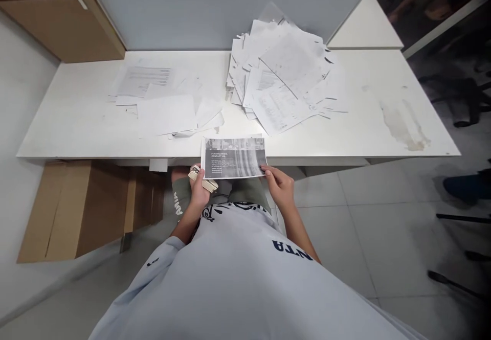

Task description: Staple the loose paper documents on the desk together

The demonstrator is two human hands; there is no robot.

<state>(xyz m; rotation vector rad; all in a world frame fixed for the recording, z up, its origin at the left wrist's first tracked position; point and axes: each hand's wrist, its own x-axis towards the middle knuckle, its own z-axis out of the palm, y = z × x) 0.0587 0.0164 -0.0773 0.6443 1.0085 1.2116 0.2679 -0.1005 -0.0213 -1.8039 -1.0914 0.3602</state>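
Work looks partway along: one booklet, or a thin stack of pages with a dark printed front, is squared up in the hands, while many sheets lie loose on the desk. The booklet sits across the middle of the near edge; whether its pages are already fastened cannot be told from here. The left hand has its thumb on the booklet's left end and its fingers curled around a cream thing, probably a stapler, though it is partly hidden. The right hand pinches the booklet's lower right corner between thumb and fingers.

Judging by what lies out, most sorting remains: a big untidy pile reaches from the far edge towards the near one, and a smaller spread of sheets lies towards the left end. Near the right end the white top has a brownish stain. A grey panel stands along the far edge, a cardboard box sits at the far left corner, and pale tiles cover the floor
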